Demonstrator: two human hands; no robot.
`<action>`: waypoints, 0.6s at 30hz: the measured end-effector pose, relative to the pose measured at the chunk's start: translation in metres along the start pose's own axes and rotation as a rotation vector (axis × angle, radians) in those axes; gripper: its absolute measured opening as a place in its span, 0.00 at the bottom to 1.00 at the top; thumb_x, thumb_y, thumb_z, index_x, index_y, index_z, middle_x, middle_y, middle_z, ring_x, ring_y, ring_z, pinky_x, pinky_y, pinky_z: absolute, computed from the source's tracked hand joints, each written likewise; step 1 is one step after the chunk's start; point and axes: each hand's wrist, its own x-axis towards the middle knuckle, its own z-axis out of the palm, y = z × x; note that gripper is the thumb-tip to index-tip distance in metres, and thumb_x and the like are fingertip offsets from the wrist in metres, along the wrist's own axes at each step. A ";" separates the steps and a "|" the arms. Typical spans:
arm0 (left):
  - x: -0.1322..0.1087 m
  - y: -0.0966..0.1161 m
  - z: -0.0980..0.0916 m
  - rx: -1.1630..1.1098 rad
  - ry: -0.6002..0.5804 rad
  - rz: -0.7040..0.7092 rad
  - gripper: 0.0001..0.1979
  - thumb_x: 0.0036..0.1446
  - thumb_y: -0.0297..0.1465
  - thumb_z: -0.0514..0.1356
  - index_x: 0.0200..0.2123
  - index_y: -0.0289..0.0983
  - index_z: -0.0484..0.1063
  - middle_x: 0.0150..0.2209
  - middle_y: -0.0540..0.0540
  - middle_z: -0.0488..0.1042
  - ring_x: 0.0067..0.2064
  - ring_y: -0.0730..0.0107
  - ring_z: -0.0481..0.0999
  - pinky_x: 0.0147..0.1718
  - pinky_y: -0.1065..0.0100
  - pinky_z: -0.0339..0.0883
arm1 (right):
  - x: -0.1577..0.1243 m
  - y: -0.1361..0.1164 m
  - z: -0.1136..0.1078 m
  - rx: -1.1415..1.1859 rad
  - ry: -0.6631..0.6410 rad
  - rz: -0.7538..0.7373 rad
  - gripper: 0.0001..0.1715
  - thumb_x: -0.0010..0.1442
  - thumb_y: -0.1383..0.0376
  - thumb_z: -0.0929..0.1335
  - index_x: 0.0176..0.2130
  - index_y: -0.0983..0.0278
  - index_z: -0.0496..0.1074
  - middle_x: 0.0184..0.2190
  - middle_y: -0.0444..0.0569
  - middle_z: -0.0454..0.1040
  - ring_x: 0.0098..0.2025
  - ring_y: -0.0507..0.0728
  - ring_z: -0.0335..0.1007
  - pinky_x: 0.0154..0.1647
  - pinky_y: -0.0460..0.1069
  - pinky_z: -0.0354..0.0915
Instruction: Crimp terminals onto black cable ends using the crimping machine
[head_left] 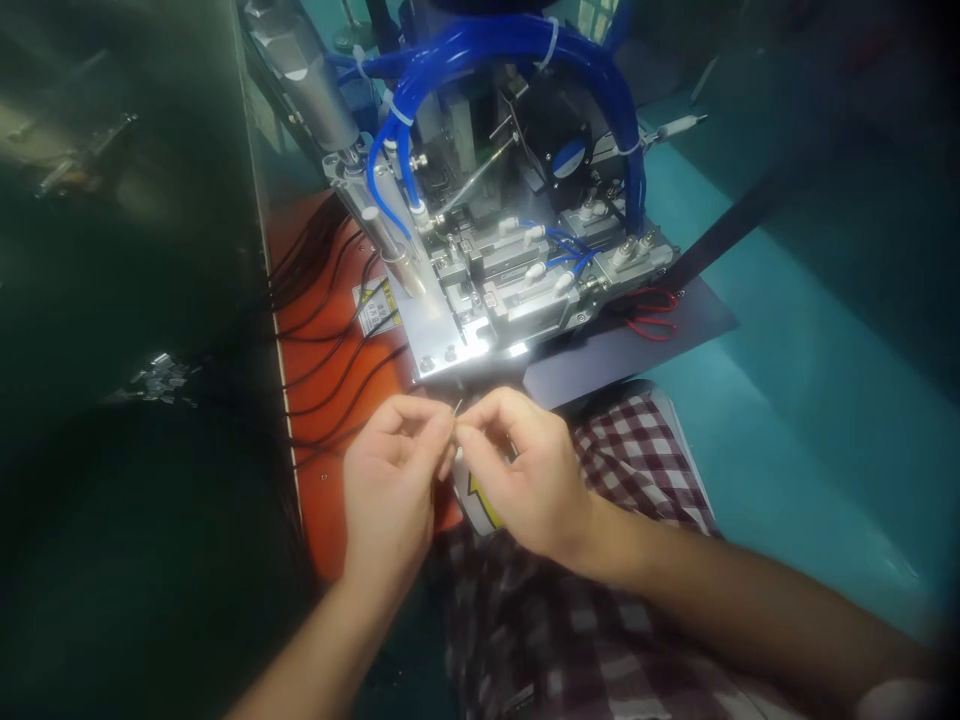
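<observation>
Silvery and tiny, thin metal pin [457,408] pinched right where both hands meet, just near of the machine's front edge. Left hand [390,475]: thumb and forefinger pressed together on the pin's lower end, other fingers curled in. Right hand [525,470]: same kind of pinch from the right, fingertips touching the left hand's. Long axis of pin tilted, near-left to far-right, free tip poking up and away toward the bright steel base plate [442,345] of the grey pneumatic fixture. Both hands equally close to the pin; cannot tell which bears the hold, too small and blurred. Plate straight ahead on the far side, close to the tip but apart from it. Over the fixture, looped blue air hoses [525,45]. Left of plate, thin black wires [330,330] running across orange panel [322,490]. Right of plate, red wire loop [652,315] on dark blue sheet [637,350], teal counter [787,380] beyond. Under right wrist, red-and-white checked cloth [637,450]; yellow-and-black label [484,510] half hidden beneath the hands.
</observation>
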 end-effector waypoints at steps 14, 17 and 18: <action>0.001 0.001 -0.003 0.163 -0.066 -0.010 0.08 0.56 0.34 0.64 0.29 0.36 0.70 0.18 0.54 0.66 0.21 0.81 0.63 0.20 0.79 0.58 | 0.014 0.005 -0.017 0.393 -0.156 0.345 0.09 0.53 0.65 0.73 0.35 0.66 0.73 0.23 0.42 0.72 0.24 0.49 0.66 0.25 0.45 0.63; 0.002 0.001 -0.001 0.191 -0.076 -0.014 0.09 0.56 0.34 0.64 0.29 0.36 0.70 0.18 0.55 0.66 0.20 0.81 0.64 0.19 0.78 0.58 | 0.015 0.007 -0.015 0.429 -0.146 0.333 0.06 0.54 0.65 0.72 0.30 0.66 0.72 0.22 0.42 0.72 0.24 0.49 0.68 0.27 0.45 0.65; 0.002 0.001 -0.001 0.204 -0.082 -0.008 0.09 0.56 0.34 0.63 0.29 0.36 0.69 0.19 0.55 0.67 0.20 0.81 0.64 0.19 0.78 0.58 | 0.016 0.007 -0.016 0.434 -0.158 0.341 0.06 0.55 0.65 0.71 0.29 0.66 0.72 0.21 0.41 0.71 0.23 0.49 0.68 0.27 0.45 0.65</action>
